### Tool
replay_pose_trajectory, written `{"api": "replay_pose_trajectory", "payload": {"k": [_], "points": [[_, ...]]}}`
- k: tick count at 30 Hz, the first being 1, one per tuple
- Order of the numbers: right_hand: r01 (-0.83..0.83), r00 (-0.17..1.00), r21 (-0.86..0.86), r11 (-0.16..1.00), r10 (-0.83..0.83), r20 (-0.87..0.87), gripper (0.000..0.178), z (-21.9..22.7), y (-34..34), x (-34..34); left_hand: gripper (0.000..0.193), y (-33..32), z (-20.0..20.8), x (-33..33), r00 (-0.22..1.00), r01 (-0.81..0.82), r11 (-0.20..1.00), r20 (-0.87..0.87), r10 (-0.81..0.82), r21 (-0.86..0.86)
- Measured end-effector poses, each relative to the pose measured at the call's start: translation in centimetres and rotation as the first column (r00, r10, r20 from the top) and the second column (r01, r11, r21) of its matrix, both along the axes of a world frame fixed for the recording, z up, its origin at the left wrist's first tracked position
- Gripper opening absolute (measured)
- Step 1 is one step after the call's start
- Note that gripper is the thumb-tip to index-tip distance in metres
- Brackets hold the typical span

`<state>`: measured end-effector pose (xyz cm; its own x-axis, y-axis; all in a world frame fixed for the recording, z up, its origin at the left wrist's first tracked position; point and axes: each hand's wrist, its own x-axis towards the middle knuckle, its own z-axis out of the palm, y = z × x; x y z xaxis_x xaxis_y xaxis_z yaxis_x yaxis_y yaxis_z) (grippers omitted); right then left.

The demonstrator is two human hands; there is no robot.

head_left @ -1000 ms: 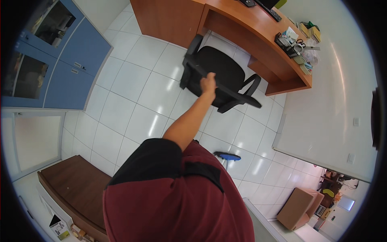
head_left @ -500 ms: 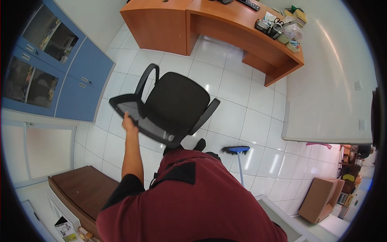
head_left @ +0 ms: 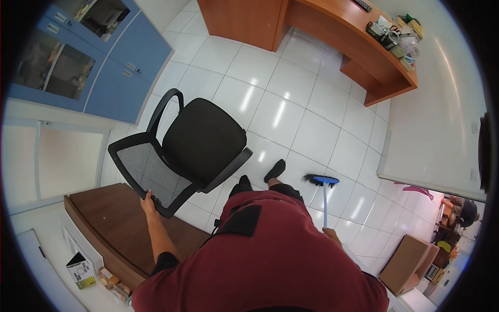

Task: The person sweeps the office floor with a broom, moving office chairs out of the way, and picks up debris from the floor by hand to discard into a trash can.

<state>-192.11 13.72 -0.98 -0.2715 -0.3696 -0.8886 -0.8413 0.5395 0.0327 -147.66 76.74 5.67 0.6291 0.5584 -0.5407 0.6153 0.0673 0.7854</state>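
Observation:
My left hand (head_left: 149, 204) grips the top edge of the mesh backrest of a black office chair (head_left: 204, 130). The chair stands upright to my front left, its seat turned away from me. My right hand (head_left: 332, 236), partly hidden by my maroon shirt, is closed around the blue handle of a broom (head_left: 325, 180). The broom's dark bristles and blue head rest on the tiles to my front right. Its upper handle is hidden behind my hand and body.
Blue cabinets (head_left: 122, 73) line the far left. An orange-brown desk (head_left: 322, 26) with stationery stands ahead. Close on my left is a low brown-topped unit (head_left: 112, 221); at the right a brown box-like piece (head_left: 408, 262) stands near a doorway, where another person (head_left: 465, 210) is visible.
My left hand has pulled the chair leftward and toward me. My right hand has come into view on the broom handle. My feet have moved, and the view has shifted.

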Motion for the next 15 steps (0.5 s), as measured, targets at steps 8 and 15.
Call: {"api": "replay_pose_trajectory", "payload": {"k": [8,15], "points": [[-0.129,0.991,0.036,0.991,0.128,0.034,0.021,0.5,-1.8,4.3,0.045,5.6,2.4,0.2,0.979,-0.194,0.976,0.048,0.2,-0.102],[-0.5,0.862,-0.26,0.826,0.446,-0.24,0.029,8.9,-6.8,8.3,0.032,4.4,-0.4,7.1,0.947,-0.282,0.957,0.142,0.289,-0.071]]}}
